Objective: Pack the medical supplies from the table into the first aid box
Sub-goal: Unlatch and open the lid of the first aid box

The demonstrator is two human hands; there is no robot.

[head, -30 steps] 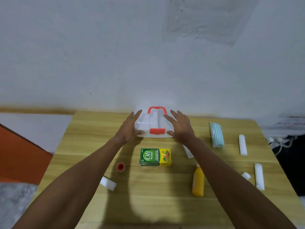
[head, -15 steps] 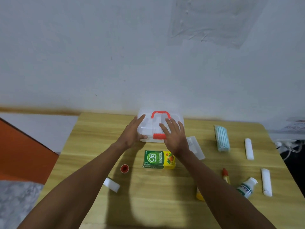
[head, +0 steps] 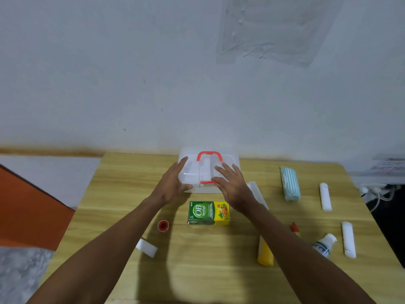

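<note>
The first aid box is clear plastic with a red handle and red front latch, standing closed at the table's far edge. My left hand grips its left front corner. My right hand lies on the lid with the thumb at the latch. In front of the box lies a green and yellow OB herbal carton. A red-capped roll and a white packet lie at the left. A yellow bottle and a white bottle lie at the right.
A folded striped face mask and two white bandage rolls lie on the right of the wooden table. A clear flat case pokes out behind my right wrist. The wall stands just behind the box.
My right hand has slid left from the box's right side onto the lid and latch. My left hand keeps its hold. The view has shifted, and the bottles now show at the right.
</note>
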